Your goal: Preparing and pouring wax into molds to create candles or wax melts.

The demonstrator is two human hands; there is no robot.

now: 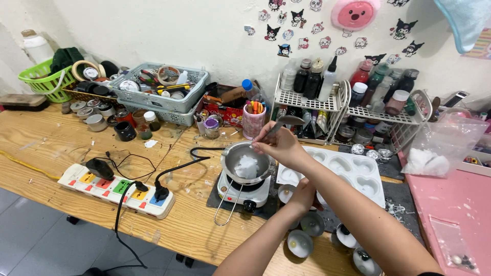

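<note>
A person's right hand (279, 145) pinches the handle of a long metal spoon (283, 122) over a small round steel melting pot (247, 162), the spoon's bowl raised up and away toward the wire racks. The pot sits on a compact white electric hot plate (243, 191) with a dark knob at its front, on a black mat (217, 197) atop the pale wooden workbench (46, 138). Inside the pot lies a heap of white, flaky wax (248, 166), still lumpy, covering most of the grey bottom; a thin wire handle runs from the pot toward the bench's front edge.

The left hand (305, 197) rests lower, fingers curled around the edge of something near a small round tin (286, 193); whether it grips cannot be told.

Just beside the pot on the right lies a white silicone mould with heart-shaped cavities (353, 171). To the left, a white power strip with coloured switches (115, 190) carries black plugs. A clear plastic bag of white flakes (434, 148) sits at the right, by the pink tabletop (450, 204).
</note>
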